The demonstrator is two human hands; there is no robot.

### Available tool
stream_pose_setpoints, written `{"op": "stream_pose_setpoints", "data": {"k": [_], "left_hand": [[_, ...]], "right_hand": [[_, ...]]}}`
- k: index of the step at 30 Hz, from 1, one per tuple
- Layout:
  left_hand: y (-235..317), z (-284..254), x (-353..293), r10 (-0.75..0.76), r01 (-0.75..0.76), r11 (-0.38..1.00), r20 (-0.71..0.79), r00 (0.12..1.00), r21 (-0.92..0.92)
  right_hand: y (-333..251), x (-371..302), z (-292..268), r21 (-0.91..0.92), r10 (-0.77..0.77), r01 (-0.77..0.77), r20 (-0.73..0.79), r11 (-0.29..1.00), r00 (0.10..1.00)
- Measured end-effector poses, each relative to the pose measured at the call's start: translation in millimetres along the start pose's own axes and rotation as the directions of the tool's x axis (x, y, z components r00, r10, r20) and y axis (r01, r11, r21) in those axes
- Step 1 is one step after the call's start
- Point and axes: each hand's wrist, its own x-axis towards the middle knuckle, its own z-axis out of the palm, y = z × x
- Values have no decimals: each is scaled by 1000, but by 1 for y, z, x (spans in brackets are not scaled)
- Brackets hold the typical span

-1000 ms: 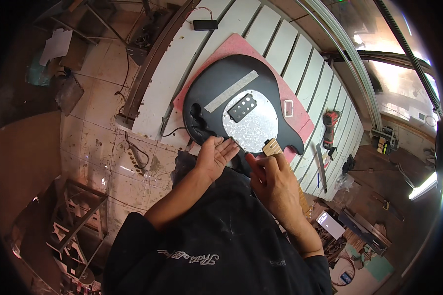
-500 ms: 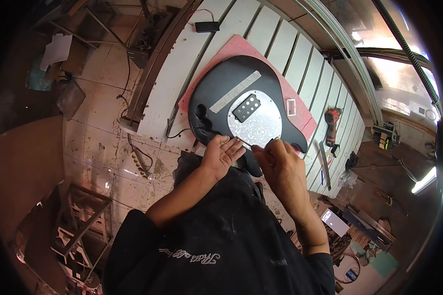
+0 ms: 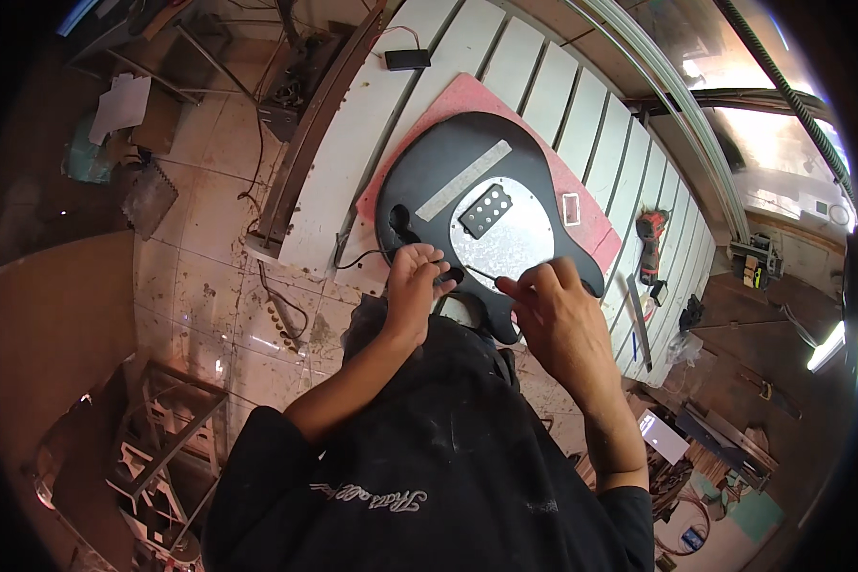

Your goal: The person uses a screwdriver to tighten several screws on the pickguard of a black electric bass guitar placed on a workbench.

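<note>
A black electric guitar body (image 3: 405, 176) lies on a pink board, with a strip of pale tape (image 3: 462, 181) across it. Set in its face is a round, pearly white plate (image 3: 529, 243) that carries a black pickup (image 3: 486, 211). My right hand (image 3: 561, 310) is closed around a thin dark screwdriver (image 3: 483, 274), whose tip meets the plate's near left edge. My left hand (image 3: 412, 296) is raised over the body's near edge, beside the dark cutouts. Its fingers are loosely bent and its thumb stands apart. Nothing clearly shows in it.
The pink board (image 3: 596, 234) rests on a white slatted table (image 3: 562, 100). A red and black power drill (image 3: 651, 243) and a metal ruler (image 3: 639, 319) lie to the right. Far left on the table is a black box (image 3: 407, 59) with wires. A metal frame (image 3: 167, 429) stands lower left.
My left hand has turned from palm-up to upright, its fingers bending, and moved slightly left. My right hand has shifted right and down, uncovering the screwdriver's shaft. The whole view has shifted slightly.
</note>
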Motion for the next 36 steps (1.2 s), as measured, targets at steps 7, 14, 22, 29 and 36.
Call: {"op": "stream_pose_setpoints", "data": {"k": [7,14,22,29,36], "left_hand": [[42,50,-10,369,-897,332,835,407,291],[23,40,24,128,-812,367,839,528,455],[49,64,0,159,-803,322,808,567,500],[56,71,-5,97,-832,224,838,537,507],[55,72,-10,110,-770,218,769,630,600]], "right_hand": [[-10,1,5,-16,210,-210,150,978,966],[-11,0,-25,-19,-100,105,181,994,978],[13,6,-2,-179,-11,32,116,983,993],[18,-5,-23,-113,-191,193,31,975,981],[31,-6,-15,-83,-241,236,-52,968,969]]}}
